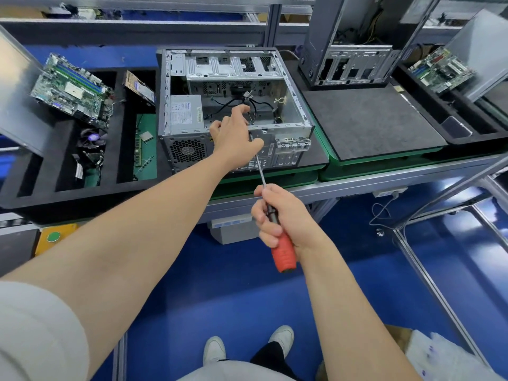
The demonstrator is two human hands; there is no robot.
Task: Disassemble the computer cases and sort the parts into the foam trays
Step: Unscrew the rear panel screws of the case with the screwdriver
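Note:
An open computer case (295,105) lies on its side on the bench, with a grey power supply (185,111) and black cables inside. My left hand (235,133) rests on the case's rear top edge, fingers curled at the rim near the cables; whether it holds anything is hidden. My right hand (280,215) grips a red-handled screwdriver (283,254), its shaft reaching up to the case's rear panel under my left hand. A black foam tray (49,158) to the left holds a motherboard (72,90), a cooler fan (92,138), a RAM stick (138,152) and a CPU (145,136).
A bare dark foam pad (371,119) lies right of the case. Behind it stands a second, stripped case (349,50). Another foam tray (472,122) with a motherboard (439,68) is at far right. Aluminium frame rails run along the bench front and floor.

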